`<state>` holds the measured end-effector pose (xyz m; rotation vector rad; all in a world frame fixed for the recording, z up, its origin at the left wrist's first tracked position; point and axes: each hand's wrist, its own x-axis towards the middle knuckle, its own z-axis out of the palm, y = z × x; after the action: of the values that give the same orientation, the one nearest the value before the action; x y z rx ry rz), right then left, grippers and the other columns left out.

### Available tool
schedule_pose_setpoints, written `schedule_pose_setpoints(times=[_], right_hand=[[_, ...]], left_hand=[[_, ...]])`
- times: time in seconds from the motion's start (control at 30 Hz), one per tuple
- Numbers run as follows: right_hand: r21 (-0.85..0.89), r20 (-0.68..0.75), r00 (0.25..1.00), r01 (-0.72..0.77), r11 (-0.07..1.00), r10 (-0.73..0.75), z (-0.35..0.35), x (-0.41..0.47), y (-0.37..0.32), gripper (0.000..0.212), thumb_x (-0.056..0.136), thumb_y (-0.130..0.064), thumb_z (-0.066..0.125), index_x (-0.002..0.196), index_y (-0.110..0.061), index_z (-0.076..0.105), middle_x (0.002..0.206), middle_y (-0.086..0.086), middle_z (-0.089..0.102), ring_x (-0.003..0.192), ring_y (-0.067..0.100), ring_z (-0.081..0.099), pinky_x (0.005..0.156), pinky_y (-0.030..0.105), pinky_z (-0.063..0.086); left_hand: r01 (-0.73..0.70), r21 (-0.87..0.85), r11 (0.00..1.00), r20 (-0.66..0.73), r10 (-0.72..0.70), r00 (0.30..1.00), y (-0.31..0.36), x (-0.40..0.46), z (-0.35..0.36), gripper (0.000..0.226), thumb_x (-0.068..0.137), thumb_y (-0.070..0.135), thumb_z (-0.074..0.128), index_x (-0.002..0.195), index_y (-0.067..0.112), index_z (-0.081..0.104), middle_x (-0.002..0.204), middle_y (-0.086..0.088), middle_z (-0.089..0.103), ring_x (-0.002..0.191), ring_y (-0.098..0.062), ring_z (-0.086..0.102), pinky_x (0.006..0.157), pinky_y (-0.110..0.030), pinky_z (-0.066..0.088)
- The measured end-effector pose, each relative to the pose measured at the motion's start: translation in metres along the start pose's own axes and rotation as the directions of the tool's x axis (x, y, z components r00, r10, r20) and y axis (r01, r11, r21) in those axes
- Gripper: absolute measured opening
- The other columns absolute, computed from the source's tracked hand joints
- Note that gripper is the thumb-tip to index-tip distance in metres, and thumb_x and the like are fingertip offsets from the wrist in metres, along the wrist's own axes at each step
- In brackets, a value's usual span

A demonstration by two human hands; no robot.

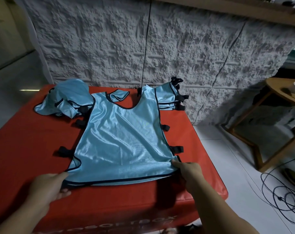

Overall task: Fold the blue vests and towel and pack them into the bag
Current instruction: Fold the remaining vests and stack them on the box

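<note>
A light-blue vest [123, 137] with black trim and black side straps lies spread flat on the red table [33, 149], neck hole toward the wall. My left hand [49, 184] pinches its near left hem corner. My right hand [187, 169] pinches the near right hem corner. A crumpled pile of blue vests [65, 100] sits at the table's far left. A neat stack of folded blue vests [168, 97] lies at the far right corner. No bag or towel is in view.
A rough grey wall [160, 48] stands right behind the table. A wooden side table [278, 105] stands to the right on the white tiled floor, with a coil of black cable [288, 198] beside it.
</note>
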<state>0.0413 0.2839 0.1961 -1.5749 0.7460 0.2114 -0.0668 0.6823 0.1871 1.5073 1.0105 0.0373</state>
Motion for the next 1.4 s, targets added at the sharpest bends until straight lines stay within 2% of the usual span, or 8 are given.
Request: schedule_pose_setpoints(times=[0.23, 0.4, 0.57, 0.67, 0.8, 0.9, 1.2, 1.4], right_hand=[[-0.068, -0.022, 1.0, 0.007, 0.998, -0.008, -0.002, 0.001, 0.0, 0.041, 0.075, -0.034, 0.088, 0.071, -0.002, 0.063, 0.053, 0.007, 0.046, 0.041, 0.017, 0.039, 0.044, 0.027, 0.034], [0.074, 0.126, 0.988, -0.094, 0.993, 0.084, -0.01, -0.005, -0.007, 0.018, 0.081, -0.005, 0.069, 0.095, 0.007, 0.067, 0.065, 0.014, 0.054, 0.046, 0.023, 0.048, 0.042, 0.027, 0.039], [-0.007, 0.098, 0.995, -0.029, 1.0, 0.03, -0.017, -0.011, -0.005, 0.013, 0.081, 0.006, 0.072, 0.089, 0.015, 0.066, 0.069, 0.019, 0.061, 0.059, 0.031, 0.059, 0.058, 0.036, 0.054], [0.017, 0.073, 0.994, 0.085, 0.996, -0.086, -0.015, -0.012, -0.003, 0.009, 0.08, 0.006, 0.071, 0.089, 0.006, 0.068, 0.077, 0.02, 0.064, 0.069, 0.031, 0.062, 0.068, 0.041, 0.055], [0.214, 0.112, 0.977, 0.153, 0.965, -0.18, -0.017, -0.02, -0.006, 0.024, 0.084, 0.005, 0.07, 0.088, -0.015, 0.056, 0.075, 0.012, 0.063, 0.063, 0.022, 0.06, 0.054, 0.029, 0.053], [0.228, 0.188, 0.961, 0.158, 0.961, -0.203, -0.02, -0.024, -0.005, 0.017, 0.086, -0.001, 0.072, 0.086, -0.009, 0.058, 0.068, 0.009, 0.061, 0.051, 0.015, 0.056, 0.045, 0.023, 0.046], [0.069, 0.028, 0.964, 0.263, 0.962, -0.265, -0.018, -0.02, 0.002, 0.017, 0.09, -0.002, 0.065, 0.082, -0.01, 0.054, 0.071, 0.012, 0.051, 0.064, 0.023, 0.049, 0.056, 0.032, 0.048], [0.068, 0.049, 0.921, 0.383, 0.921, -0.386, -0.018, -0.025, 0.005, 0.015, 0.093, -0.008, 0.07, 0.086, 0.003, 0.062, 0.065, 0.013, 0.058, 0.053, 0.019, 0.048, 0.046, 0.026, 0.043]], left_hand=[[-0.127, 0.079, 0.989, 0.011, 0.127, 0.992, -0.004, -0.006, -0.004, 0.008, 0.091, 0.001, 0.069, 0.085, -0.003, 0.073, 0.078, -0.022, 0.073, 0.066, -0.032, 0.067, 0.062, -0.039, 0.059], [-0.136, 0.059, 0.989, 0.013, 0.135, 0.991, -0.006, 0.002, -0.003, 0.008, 0.092, 0.001, 0.066, 0.09, -0.002, 0.072, 0.078, -0.023, 0.073, 0.066, -0.033, 0.067, 0.062, -0.041, 0.058], [-0.161, 0.05, 0.986, 0.038, 0.159, 0.987, -0.006, -0.002, -0.003, 0.008, 0.093, -0.002, 0.064, 0.096, 0.002, 0.069, 0.089, -0.023, 0.073, 0.076, -0.036, 0.071, 0.065, -0.043, 0.059], [-0.207, 0.031, 0.978, 0.003, 0.207, 0.978, -0.003, -0.004, -0.004, 0.015, 0.091, -0.004, 0.064, 0.097, 0.009, 0.059, 0.096, -0.021, 0.068, 0.081, -0.038, 0.07, 0.062, -0.045, 0.06], [-0.17, -0.174, 0.97, 0.065, 0.184, 0.981, 0.003, -0.009, -0.005, 0.016, 0.095, -0.001, 0.062, 0.09, 0.009, 0.05, 0.098, -0.024, 0.062, 0.08, -0.033, 0.064, 0.055, -0.038, 0.058], [-0.12, -0.269, 0.956, 0.123, 0.157, 0.98, 0.006, -0.011, -0.008, 0.008, 0.096, -0.001, 0.06, 0.092, 0.005, 0.057, 0.099, -0.019, 0.061, 0.08, -0.028, 0.062, 0.049, -0.029, 0.057], [-0.147, -0.087, 0.985, 0.263, 0.165, 0.951, 0.0, -0.021, -0.014, 0.013, 0.098, -0.001, 0.058, 0.099, 0.001, 0.071, 0.107, -0.019, 0.067, 0.077, -0.029, 0.062, 0.058, -0.035, 0.057], [-0.178, 0.029, 0.984, 0.243, 0.166, 0.956, -0.004, -0.02, -0.025, 0.022, 0.099, 0.001, 0.059, 0.095, 0.008, 0.079, 0.112, -0.012, 0.067, 0.08, -0.03, 0.065, 0.061, -0.038, 0.059]])
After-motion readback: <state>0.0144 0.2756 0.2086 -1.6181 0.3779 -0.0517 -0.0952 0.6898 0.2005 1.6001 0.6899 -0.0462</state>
